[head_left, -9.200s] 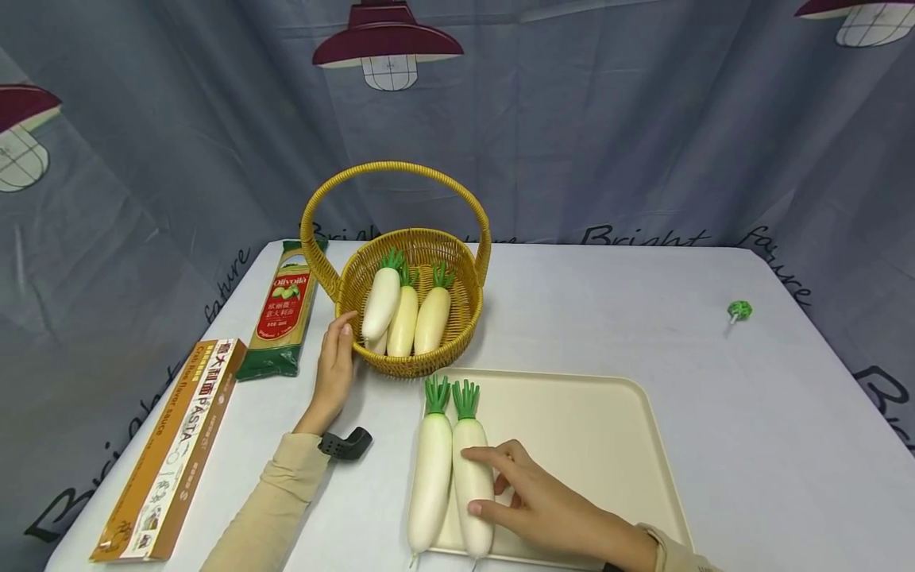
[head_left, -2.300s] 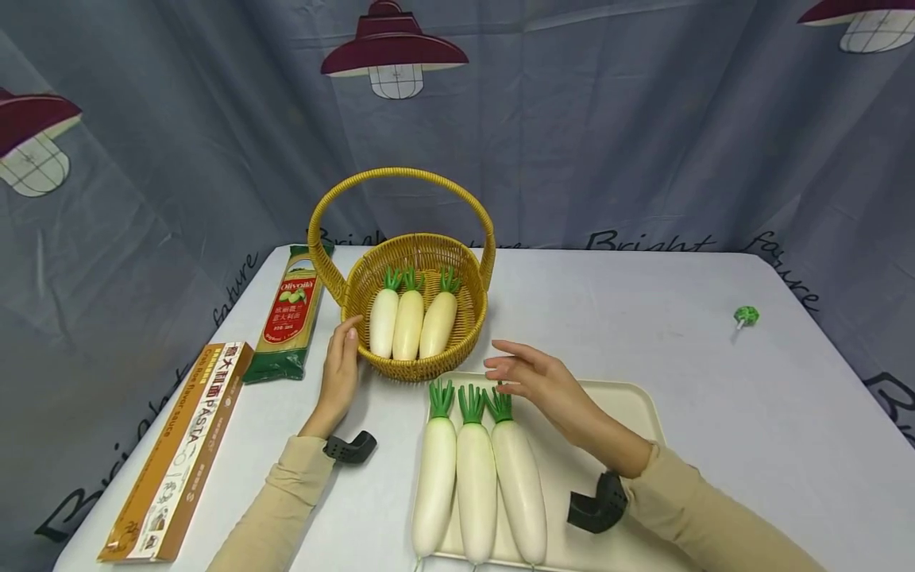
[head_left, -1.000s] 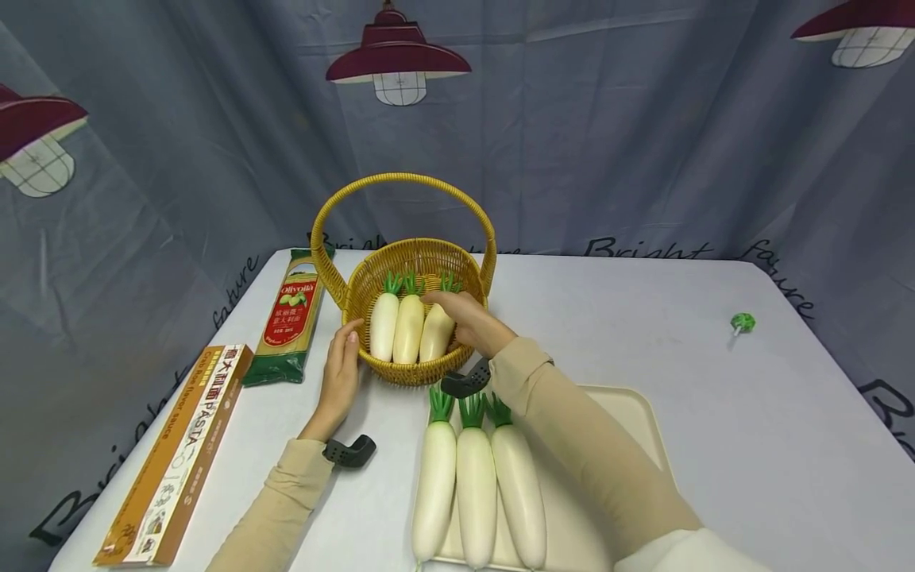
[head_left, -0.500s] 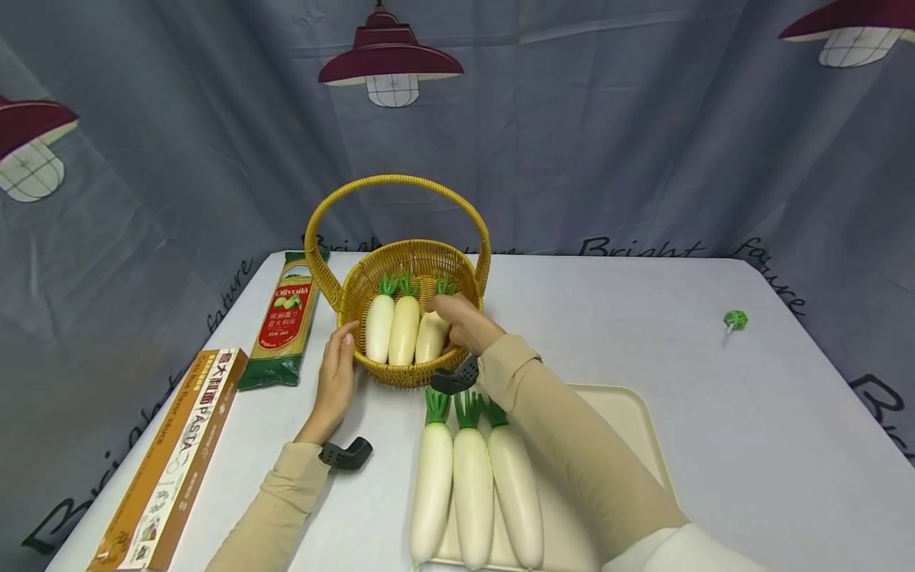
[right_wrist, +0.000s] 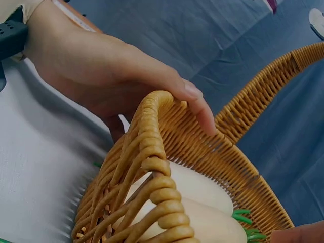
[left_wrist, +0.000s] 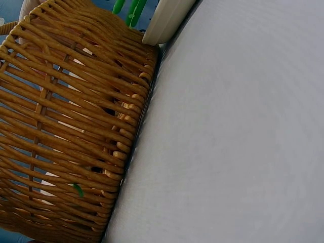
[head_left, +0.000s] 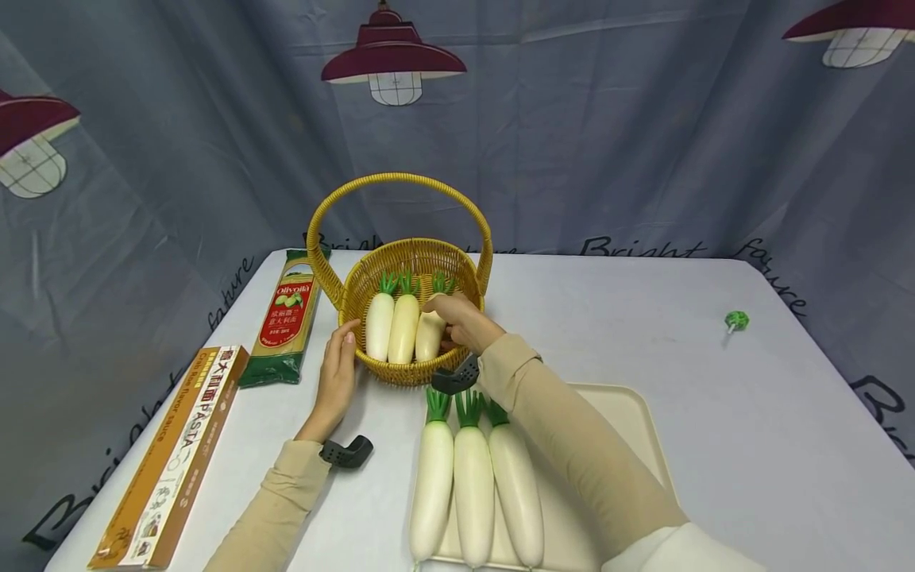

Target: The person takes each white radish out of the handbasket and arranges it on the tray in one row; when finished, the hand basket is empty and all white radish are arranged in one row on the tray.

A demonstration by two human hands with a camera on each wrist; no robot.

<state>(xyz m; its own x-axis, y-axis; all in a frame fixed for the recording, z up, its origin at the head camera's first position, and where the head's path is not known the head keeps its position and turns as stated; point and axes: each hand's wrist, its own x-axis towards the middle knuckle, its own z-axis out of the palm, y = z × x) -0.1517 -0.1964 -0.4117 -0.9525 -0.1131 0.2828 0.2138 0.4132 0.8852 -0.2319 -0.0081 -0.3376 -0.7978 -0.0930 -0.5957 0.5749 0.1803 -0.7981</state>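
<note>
A yellow wicker basket with a tall handle holds three white radishes with green tops. My left hand holds its left rim; in the right wrist view a finger of that left hand bends over the edge. Inside the basket, my right hand grips the rightmost radish, thumb on top and fingers along its right side, partly hidden. Beside it lie the middle radish and left radish. In front, three longer radishes lie side by side on a cream tray, partly under my right forearm.
Left of the basket lie a green-and-red pasta packet and a long orange-brown pasta box. A small green lollipop lies far right on the white table. A grey curtain hangs behind.
A third radish has come onto the tray, and one fewer shows in the basket. My right hand has moved from above the tray to the basket's rightmost radish. My left hand stays put.
</note>
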